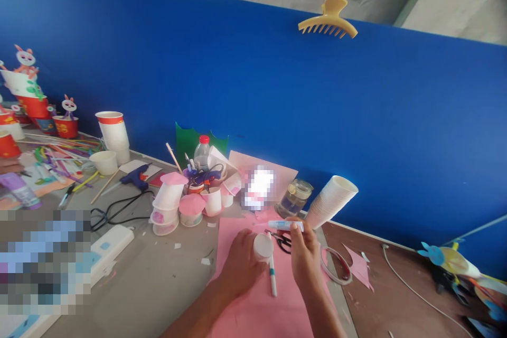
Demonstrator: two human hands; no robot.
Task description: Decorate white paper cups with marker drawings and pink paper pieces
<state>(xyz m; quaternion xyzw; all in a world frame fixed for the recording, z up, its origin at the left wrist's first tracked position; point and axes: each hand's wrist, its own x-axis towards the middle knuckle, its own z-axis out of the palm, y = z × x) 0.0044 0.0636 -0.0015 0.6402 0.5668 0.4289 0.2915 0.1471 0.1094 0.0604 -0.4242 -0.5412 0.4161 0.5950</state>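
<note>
Nearest the camera, a big pink paper sheet [253, 317] is being used as a work mat, and a thin white pen [272, 274] is being left lying on it, handy. Just past that, a small white paper cup [263, 247] is being gripped on its side by the left hand [240, 266], probably for a clear look at its end. Right beside it, a pale blue tube [285, 225] is being pinched level by the right hand [304, 253]. Further back, a stack of white cups [330, 200] is being kept on its side by the blue partition [356, 116].
</note>
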